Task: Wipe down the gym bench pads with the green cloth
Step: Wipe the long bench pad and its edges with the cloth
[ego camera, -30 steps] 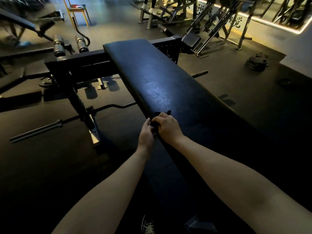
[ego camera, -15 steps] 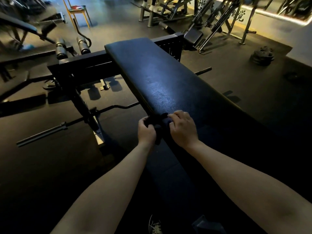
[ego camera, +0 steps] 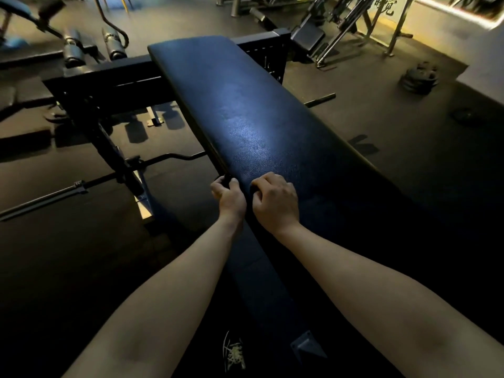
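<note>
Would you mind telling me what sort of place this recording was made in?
Almost certainly a gym: a long padded bench fills the middle, a barbell lies on the dark floor to its left, and stacked weight plates sit near the far wall beside metal machine frames.

Both bare forearms reach forward, wrists close together. The left hand (ego camera: 228, 196) has its fingers curled tight, pinching something small and dark. The right hand (ego camera: 275, 201) lies knuckles up just beside it, fingers bent under.
</note>
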{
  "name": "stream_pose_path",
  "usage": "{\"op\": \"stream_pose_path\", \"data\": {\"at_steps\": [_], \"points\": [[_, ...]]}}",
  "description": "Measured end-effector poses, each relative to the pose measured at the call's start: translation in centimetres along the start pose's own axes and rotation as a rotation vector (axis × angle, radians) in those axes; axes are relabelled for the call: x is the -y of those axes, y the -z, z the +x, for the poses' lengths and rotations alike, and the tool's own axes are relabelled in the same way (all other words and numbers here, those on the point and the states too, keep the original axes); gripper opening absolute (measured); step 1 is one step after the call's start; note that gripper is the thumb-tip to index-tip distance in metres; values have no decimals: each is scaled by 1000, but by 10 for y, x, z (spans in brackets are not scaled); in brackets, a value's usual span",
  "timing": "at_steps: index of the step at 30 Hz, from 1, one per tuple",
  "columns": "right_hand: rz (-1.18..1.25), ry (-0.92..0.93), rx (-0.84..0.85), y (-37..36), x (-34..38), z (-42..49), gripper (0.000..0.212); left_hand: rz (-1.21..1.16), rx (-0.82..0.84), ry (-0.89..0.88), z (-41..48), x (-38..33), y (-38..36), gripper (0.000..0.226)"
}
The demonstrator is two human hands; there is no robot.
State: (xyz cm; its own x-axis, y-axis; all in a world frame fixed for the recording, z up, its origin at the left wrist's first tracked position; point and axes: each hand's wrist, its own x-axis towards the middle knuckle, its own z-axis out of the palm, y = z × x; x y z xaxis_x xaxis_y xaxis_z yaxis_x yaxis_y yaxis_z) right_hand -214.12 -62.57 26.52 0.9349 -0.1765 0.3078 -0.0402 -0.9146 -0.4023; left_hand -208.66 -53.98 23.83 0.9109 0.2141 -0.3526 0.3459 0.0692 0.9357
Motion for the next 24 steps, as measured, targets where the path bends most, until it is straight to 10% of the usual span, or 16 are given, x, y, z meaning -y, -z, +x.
{"op": "stream_pose_path", "data": {"at_steps": [24], "points": [[-34, 59, 69, 41, -37, -73, 27, 193, -43, -136, -121, 13, 25, 44]]}}
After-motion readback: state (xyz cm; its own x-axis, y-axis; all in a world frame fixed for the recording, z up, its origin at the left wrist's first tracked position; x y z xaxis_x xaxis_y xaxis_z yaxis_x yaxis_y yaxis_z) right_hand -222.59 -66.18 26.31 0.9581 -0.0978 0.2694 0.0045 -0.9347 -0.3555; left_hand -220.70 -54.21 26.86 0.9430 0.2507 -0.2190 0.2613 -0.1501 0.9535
